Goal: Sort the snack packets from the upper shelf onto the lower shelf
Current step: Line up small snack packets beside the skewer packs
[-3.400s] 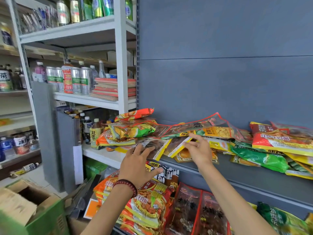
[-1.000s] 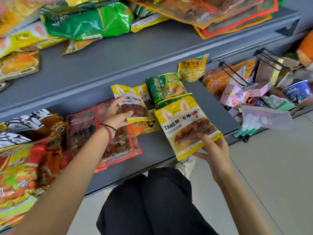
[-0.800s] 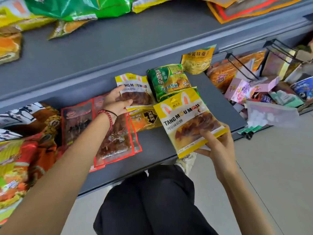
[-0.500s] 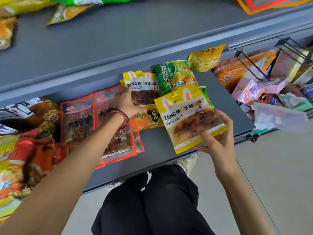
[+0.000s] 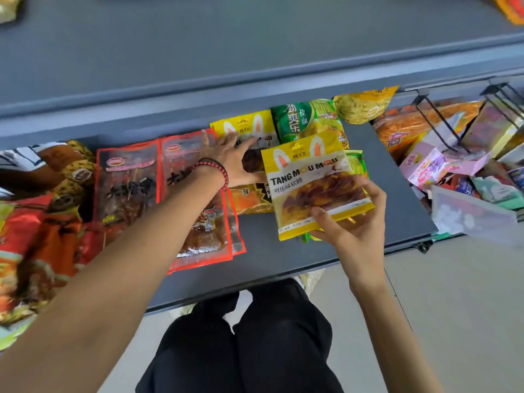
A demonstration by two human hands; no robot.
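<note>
My right hand (image 5: 350, 219) grips a yellow "TANG MOU MOU" candy packet (image 5: 312, 185) by its lower edge, held just above the grey lower shelf (image 5: 278, 251). A green packet edge shows under it. My left hand (image 5: 232, 157), wearing a red bead bracelet, lies flat with fingers spread on a second yellow packet (image 5: 246, 129) lying on the shelf. Beside that packet lies a green noodle packet (image 5: 306, 120). Two red-edged meat snack packets (image 5: 127, 180) lie to the left. The upper shelf (image 5: 226, 38) fills the top of the view.
An orange packet (image 5: 249, 199) lies under my left wrist. A yellow chip bag (image 5: 363, 106) stands at the shelf's back. Wire hooks (image 5: 439, 123) and pink boxes (image 5: 425, 165) crowd the right. Red and orange packets (image 5: 37, 245) pile at left. My knees (image 5: 249, 336) are below the shelf edge.
The view dropped from the upper shelf to the lower one. My left hand slid right and flattened on the laid-down yellow packet; my right hand moved its packet slightly left, nearer the others.
</note>
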